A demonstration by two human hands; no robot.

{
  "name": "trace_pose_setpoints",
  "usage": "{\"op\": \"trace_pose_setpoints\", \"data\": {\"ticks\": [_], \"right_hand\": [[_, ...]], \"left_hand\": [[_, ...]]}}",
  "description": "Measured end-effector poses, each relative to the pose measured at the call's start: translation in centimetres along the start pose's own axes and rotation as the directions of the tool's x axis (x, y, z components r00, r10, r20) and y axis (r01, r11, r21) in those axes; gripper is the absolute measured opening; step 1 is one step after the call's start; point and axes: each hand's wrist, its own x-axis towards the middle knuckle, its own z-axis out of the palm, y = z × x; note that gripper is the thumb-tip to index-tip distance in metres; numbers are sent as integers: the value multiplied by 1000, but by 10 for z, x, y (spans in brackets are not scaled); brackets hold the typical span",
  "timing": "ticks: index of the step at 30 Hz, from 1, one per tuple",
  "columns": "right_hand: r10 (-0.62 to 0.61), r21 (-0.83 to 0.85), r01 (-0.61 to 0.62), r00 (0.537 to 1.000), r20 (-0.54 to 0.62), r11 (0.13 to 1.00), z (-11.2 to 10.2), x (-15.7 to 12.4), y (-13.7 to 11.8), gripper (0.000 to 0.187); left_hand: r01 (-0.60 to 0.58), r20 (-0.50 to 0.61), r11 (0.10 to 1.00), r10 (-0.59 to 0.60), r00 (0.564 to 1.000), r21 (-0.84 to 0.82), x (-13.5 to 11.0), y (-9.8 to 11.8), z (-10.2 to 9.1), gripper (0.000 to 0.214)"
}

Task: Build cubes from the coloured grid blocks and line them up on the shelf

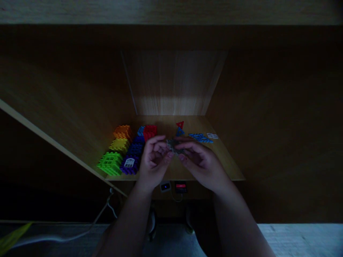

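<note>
Between my two hands is a small grey interlocking piece (175, 147) with notched edges, held up over the shelf board. My left hand (155, 160) pinches its left side between thumb and fingers. On the other side, my right hand (199, 160) grips it with thumb below and fingers above. Fingers cover much of the piece, so its full shape is hidden. Just beyond it lie a red triangle piece (180, 125) and a blue triangle piece (180, 131). Flat blue pieces (200, 137) and a white window piece (212, 136) lie to the right.
Left on the shelf (225, 167) stand assembled blocks: orange (123, 132), yellow (119, 144), green (109, 163), red (150, 132), and purple with a white window (130, 164). Wooden walls enclose both sides. Below the front edge are two small devices (165, 186) and a cable.
</note>
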Motion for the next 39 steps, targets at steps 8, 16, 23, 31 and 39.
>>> {"op": "trace_pose_setpoints", "data": {"ticks": [8, 16, 23, 31, 39], "right_hand": [[24, 47, -24, 1000, 15, 999, -2, 2, -3, 17], [6, -125, -24, 989, -146, 992, -4, 3, 0, 17], [84, 48, -81, 995, -60, 996, 4, 0, 1, 22], [101, 141, -91, 993, -66, 986, 5, 0, 3, 12], [85, 116, -78, 995, -58, 990, 3, 0, 3, 11]], "left_hand": [[42, -56, 998, -38, 998, 56, -1, -2, -4, 25], [-7, -98, 982, 26, 995, 188, -4, -7, -3, 19], [-181, 51, 929, 174, 983, 323, -1, -5, -6, 17], [3, -31, 979, 3, 1000, 206, 0, 1, 2, 43], [37, -79, 973, -19, 997, 230, -1, -1, -1, 22]]}}
